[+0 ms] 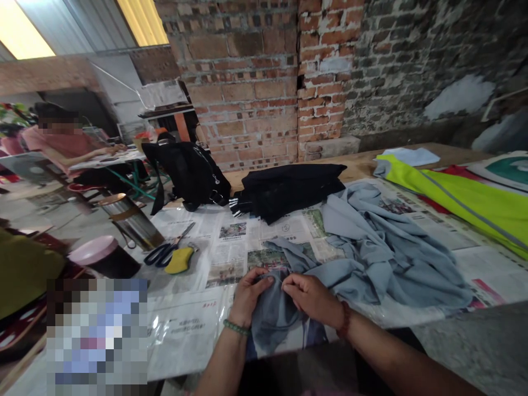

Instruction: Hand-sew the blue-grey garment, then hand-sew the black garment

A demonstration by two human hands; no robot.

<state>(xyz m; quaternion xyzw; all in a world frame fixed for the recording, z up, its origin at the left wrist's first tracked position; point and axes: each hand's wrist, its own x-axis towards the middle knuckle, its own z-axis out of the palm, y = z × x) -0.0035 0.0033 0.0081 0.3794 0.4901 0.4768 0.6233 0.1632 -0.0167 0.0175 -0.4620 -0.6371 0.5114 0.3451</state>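
A long piece of grey-blue fabric (383, 247) lies bunched on the table, and one end trails to the front edge between my hands. My left hand (251, 294), with a green bead bracelet at the wrist, pinches that end between thumb and fingers. Close beside it, the fingertips of my right hand (311, 294) are pressed together on something thin, like a needle or thread, at the fabric; it is too small to tell which. A reddish-brown bead bracelet (343, 319) circles my right wrist.
Newspaper under clear plastic (190, 324) covers the table. Scissors (167, 250), a yellow sponge (179, 260), a pink-lidded jar (105, 256) and a metal flask (132, 220) stand left. Behind are a black bag (185, 173), folded black cloth (292, 190) and a neon-yellow garment (462, 198). A person (58, 137) sits far left.
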